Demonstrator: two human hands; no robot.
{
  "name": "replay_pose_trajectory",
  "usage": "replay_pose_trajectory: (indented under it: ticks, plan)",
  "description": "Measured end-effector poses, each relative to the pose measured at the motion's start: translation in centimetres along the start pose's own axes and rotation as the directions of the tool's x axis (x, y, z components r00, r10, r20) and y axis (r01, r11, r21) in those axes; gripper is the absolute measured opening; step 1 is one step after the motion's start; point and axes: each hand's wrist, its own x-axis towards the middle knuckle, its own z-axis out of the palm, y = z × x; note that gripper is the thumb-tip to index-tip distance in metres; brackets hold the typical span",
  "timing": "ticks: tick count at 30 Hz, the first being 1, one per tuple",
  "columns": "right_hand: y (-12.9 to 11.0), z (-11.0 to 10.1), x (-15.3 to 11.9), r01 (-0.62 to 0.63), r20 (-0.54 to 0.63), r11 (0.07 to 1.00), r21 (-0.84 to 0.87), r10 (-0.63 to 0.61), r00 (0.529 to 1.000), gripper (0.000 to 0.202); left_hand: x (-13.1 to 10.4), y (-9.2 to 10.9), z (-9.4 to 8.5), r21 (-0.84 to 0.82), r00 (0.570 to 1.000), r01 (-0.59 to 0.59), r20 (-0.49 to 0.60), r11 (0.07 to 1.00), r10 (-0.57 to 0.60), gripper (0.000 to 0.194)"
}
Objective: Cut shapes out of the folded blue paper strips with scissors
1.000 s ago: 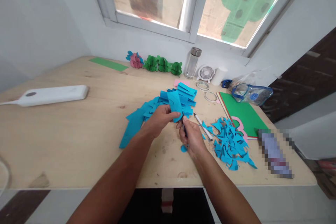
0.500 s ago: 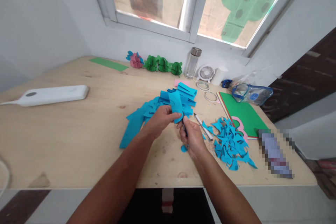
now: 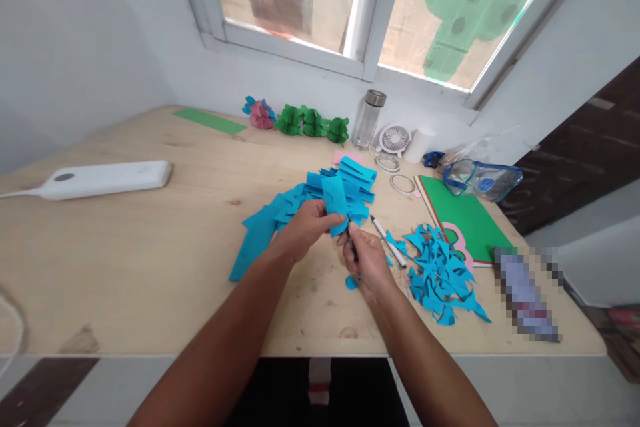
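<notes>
My left hand (image 3: 311,225) pinches a folded piece of blue paper (image 3: 334,193) between thumb and fingers, with a curved line on it. Closed around dark-handled scissors (image 3: 354,251), my right hand (image 3: 369,255) is at the paper's lower right edge; the fingers mostly hide the blades. Behind and left of the hands lies a heap of blue paper pieces (image 3: 265,227), some folded into strips. A white pen (image 3: 389,242) rests just right of my right hand. Beyond it are curved blue paper scraps (image 3: 440,273), and a small blue offcut (image 3: 352,282) lies below my right hand.
Green paper sheets (image 3: 465,213) with a pink paper cutout (image 3: 457,240) lie at right, near a clear pouch (image 3: 483,180). A glass bottle (image 3: 370,120), small fan (image 3: 395,139) and green paper ornaments (image 3: 313,123) line the wall. A white device (image 3: 107,180) lies left.
The paper in my left hand has tilted slightly against the scissors, and its lower edge looks a little different. Both hands stay almost in place; the whole view has shifted slightly.
</notes>
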Motion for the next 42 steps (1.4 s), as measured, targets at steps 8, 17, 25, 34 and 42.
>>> replay_pose_trajectory:
  ticks: [8,17,25,34,42]
  plan:
    - [-0.08,0.1,-0.08,0.009,0.004,1.0,-0.012,-0.009,1.0,0.046,0.0,-0.35,-0.39,-0.039,0.999,-0.006,0.044,0.999,0.007,0.019]
    - [-0.09,-0.03,-0.02,0.018,-0.015,0.999,-0.033,-0.018,1.0,0.045,0.05,-0.5,-0.35,-0.085,0.999,0.026,0.022,0.996,-0.024,0.019]
    - [-0.03,-0.03,-0.02,0.025,-0.009,0.999,-0.033,-0.025,1.0,0.045,0.02,-0.3,-0.3,-0.075,1.0,0.018,-0.019,0.997,-0.02,0.018]
    - [0.19,-0.19,0.07,0.023,0.007,0.999,-0.032,-0.023,1.0,0.046,0.1,-0.71,-0.38,-0.033,0.999,-0.009,0.044,0.999,0.011,0.021]
    - [-0.28,-0.01,-0.18,0.005,-0.022,0.999,-0.051,-0.006,1.0,0.044,0.03,-0.25,-0.44,-0.06,0.999,0.051,-0.014,0.997,-0.052,0.021]
